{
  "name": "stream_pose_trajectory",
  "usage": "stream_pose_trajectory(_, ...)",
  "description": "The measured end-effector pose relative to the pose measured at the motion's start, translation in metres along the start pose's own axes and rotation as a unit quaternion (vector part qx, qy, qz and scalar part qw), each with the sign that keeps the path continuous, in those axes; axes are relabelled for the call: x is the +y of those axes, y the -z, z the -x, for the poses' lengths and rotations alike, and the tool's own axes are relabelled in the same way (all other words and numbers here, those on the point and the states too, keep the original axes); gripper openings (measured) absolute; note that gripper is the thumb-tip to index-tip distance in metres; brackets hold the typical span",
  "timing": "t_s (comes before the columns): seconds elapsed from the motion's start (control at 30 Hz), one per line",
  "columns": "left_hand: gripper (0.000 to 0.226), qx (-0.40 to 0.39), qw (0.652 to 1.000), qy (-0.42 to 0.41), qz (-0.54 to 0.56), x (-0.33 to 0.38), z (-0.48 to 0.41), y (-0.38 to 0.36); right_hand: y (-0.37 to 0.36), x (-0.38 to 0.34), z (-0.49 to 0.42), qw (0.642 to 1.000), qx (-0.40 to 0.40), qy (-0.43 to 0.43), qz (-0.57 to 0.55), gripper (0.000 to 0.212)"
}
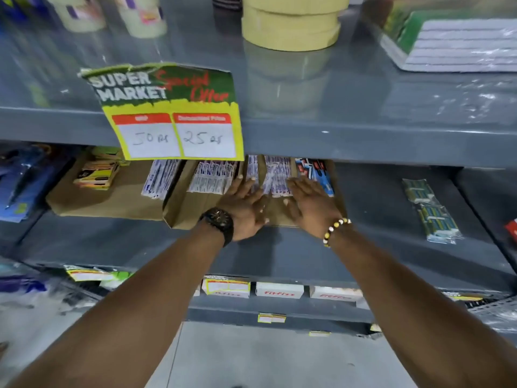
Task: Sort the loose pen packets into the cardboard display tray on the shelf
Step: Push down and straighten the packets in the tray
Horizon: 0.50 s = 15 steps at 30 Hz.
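Note:
A brown cardboard display tray [190,211] sits on the middle grey shelf, under the upper shelf's lip. White and purple pen packets [211,177] lie in rows inside it, and more packets [275,175] fill its right part beside a dark blue and red packet group [316,170]. My left hand [246,208], with a black watch on the wrist, lies flat with spread fingers on the tray, fingertips touching the packets. My right hand [310,203], with a bead bracelet, rests flat over the right packets. Neither hand grips anything.
A second cardboard tray [92,204] with yellow packs stands to the left. A price sign [179,113] hangs from the upper shelf edge. Tape rolls [291,23] stand on the upper shelf. A green packet bundle [430,211] lies at the right of the middle shelf. Boxes sit below.

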<state>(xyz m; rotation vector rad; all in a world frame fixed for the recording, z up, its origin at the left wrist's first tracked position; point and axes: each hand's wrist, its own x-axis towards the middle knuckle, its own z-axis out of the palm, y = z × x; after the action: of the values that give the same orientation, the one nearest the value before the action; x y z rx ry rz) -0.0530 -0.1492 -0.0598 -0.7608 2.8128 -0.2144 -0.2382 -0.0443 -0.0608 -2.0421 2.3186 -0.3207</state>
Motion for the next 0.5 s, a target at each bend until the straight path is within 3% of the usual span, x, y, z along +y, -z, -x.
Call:
stream_pose_trajectory(0.23,0.056,-0.131,0.991,-0.014,-0.035,-0.009,-0.021,0.002,-0.016,0.000,-0.047,0.989,-0.099,0.078,0.074,0.044)
stream_pose_trajectory(0.37,0.048,-0.100,0.994,-0.032,-0.013,-0.012,-0.020,-0.004,-0.017,-0.009,-0.057,0.981,-0.139,0.091,0.100,0.048)
stream_pose_trajectory(0.5,0.057,-0.088,0.996,-0.025,-0.022,-0.011,-0.021,-0.001,-0.019,-0.011,-0.066,0.974,-0.177,0.084,0.117,0.047)
